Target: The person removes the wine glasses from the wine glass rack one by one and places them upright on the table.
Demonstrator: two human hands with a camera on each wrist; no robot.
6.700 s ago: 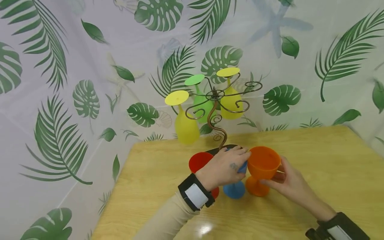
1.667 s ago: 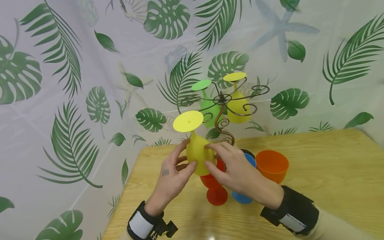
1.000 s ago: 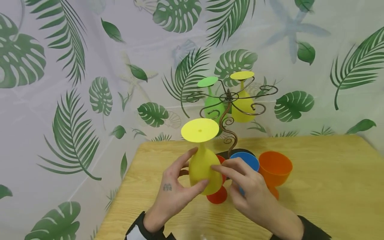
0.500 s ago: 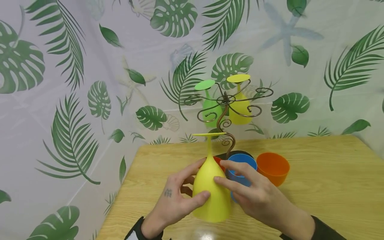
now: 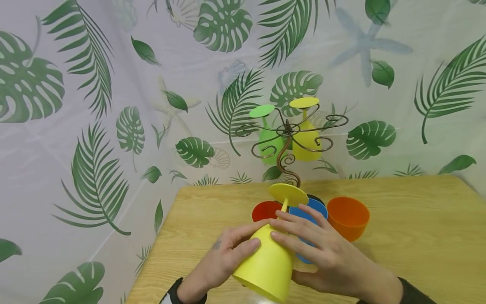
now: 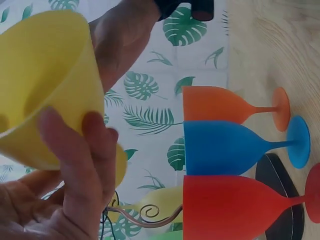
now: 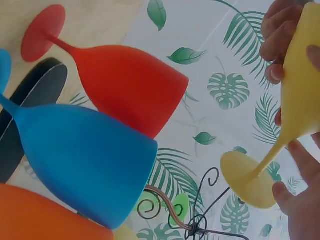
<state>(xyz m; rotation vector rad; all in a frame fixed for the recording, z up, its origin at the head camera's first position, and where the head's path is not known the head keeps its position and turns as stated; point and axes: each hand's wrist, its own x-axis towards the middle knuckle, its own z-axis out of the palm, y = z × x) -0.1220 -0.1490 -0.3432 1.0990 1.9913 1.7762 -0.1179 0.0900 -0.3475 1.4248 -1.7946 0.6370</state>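
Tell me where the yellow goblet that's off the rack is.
In the head view, the yellow goblet is at the lower middle, tilted base-up between the left hand and right hand, in front of the red goblet and blue goblet.

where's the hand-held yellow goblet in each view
Head: held yellow goblet, near bottom centre, tilted, foot up.
Left wrist: held yellow goblet, upper left, mouth showing.
Right wrist: held yellow goblet, right edge, foot toward lower left.
Shared landmark: red goblet, below centre in head, lower right in left wrist, upper left in right wrist.
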